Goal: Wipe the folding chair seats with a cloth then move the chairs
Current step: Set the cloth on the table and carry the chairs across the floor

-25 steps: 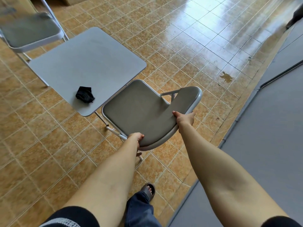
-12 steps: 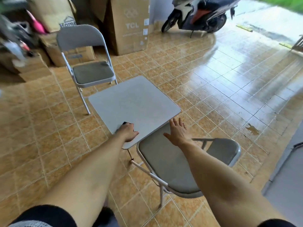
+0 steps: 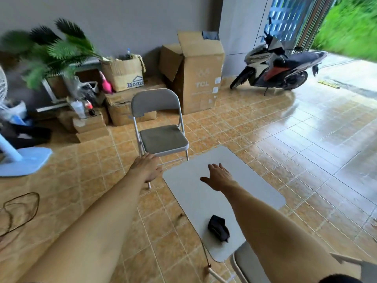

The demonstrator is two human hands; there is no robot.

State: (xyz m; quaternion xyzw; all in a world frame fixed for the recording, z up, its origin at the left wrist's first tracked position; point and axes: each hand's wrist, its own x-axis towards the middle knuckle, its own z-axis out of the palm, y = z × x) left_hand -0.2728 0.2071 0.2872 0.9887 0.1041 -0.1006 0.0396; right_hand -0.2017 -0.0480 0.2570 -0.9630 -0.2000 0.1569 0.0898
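Observation:
A grey folding chair (image 3: 161,137) stands upright beyond a small grey table (image 3: 240,180). My left hand (image 3: 148,167) reaches out with relaxed fingers, just short of the chair seat's front left corner, holding nothing. Over the table's far half hovers my right hand (image 3: 217,176), fingers spread, empty. A crumpled black cloth (image 3: 218,227) lies on the near part of the table. At the bottom right, partly hidden by my right arm, is the seat of a second grey chair (image 3: 244,262).
Cardboard boxes (image 3: 195,72), a potted plant (image 3: 53,52) and clutter line the back wall. A motor scooter (image 3: 277,68) is parked at the back right on wet tiles. A fan's blue base (image 3: 24,160) sits at left; a cable (image 3: 18,211) lies on the floor.
Both hands let go of the near chair, now set down beside the table. My view lifted and my arms stretched toward the far chair. The cloth stayed on the table.

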